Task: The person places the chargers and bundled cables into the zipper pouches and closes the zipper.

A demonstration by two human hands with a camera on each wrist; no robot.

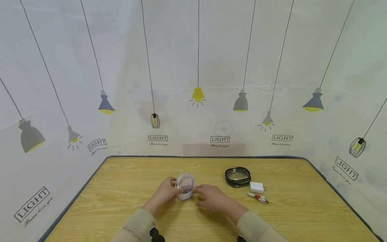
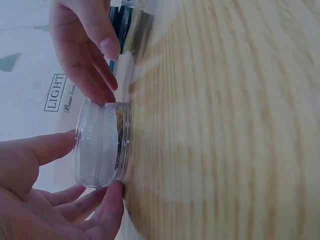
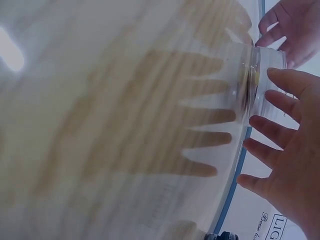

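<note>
A clear round plastic container stands on the wooden table in front of me, with small items showing blurrily through it. My left hand holds it from the left, thumb and fingers at its edge. In the left wrist view, the container appears edge-on, with dark and yellowish bits near its base. On the other side is my right hand, fingers spread. Its foremost fingertips are at the container wall in the right wrist view; whether they press on it I cannot tell.
To the right lie a black-rimmed round case with a see-through top, a white charger plug and a short coiled white cable with a red part. A cloth wall printed with lamps encloses the wooden table.
</note>
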